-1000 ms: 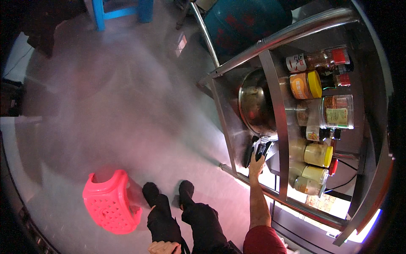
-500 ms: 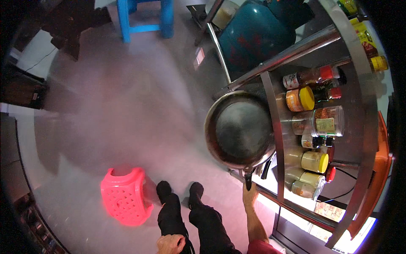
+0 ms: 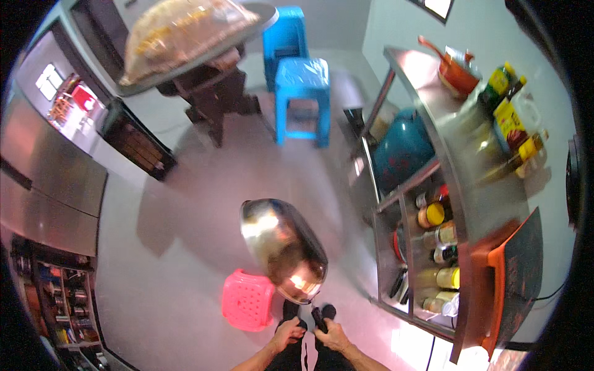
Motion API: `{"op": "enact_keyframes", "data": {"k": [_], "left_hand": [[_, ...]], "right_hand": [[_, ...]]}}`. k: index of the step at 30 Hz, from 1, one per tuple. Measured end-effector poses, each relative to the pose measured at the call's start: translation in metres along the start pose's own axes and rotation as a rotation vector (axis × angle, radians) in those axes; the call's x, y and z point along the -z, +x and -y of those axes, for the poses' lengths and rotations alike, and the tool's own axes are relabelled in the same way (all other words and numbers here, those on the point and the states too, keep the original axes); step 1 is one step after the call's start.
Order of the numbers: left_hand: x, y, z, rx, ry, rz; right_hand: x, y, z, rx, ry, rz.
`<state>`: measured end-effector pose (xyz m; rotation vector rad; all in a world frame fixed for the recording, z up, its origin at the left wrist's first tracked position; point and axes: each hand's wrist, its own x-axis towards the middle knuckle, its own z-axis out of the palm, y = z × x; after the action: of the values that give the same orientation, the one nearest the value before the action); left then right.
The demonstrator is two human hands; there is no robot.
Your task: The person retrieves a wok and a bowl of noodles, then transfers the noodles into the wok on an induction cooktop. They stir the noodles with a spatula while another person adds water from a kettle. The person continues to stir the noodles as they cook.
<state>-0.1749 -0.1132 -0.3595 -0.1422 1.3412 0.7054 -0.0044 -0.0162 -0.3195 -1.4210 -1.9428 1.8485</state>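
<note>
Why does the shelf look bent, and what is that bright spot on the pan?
Head view: the fisheye lens bows the metal shelf unit near the rim. The steel pan, held by both hands, mirrors the room light as glare. The corners go black.

The wok [image 3: 281, 247] was polished metal, mirror-glossy. The pink stool [image 3: 247, 300] looked matt, perforated plastic; the blue stools [image 3: 301, 83] smooth plastic. The counter [image 3: 458, 161] was brushed steel; the floor [image 3: 185, 204] was smooth, faintly shiny.

Kitchen, grey glossy floor [image 3: 185, 204].
Steel shelf rack [image 3: 433, 185] is set at right; two blue stools [image 3: 301, 86] and a dark table [image 3: 210, 93] are seen beyond; pink stool [image 3: 247, 300] nearby.
</note>
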Motion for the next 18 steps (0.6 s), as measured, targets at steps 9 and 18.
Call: {"op": "enact_keyframes", "data": {"k": [9, 18], "left_hand": [[-0.063, -0.168, -0.17, -0.573, -0.534, 0.483], [-0.078, -0.233, -0.243, -0.816, -0.262, 0.513]], "right_hand": [[0.019, -0.055, 0.193, 0.042, 0.54, 0.456], [0.043, -0.036, 0.24, 0.587, -0.086, 0.066]]}}
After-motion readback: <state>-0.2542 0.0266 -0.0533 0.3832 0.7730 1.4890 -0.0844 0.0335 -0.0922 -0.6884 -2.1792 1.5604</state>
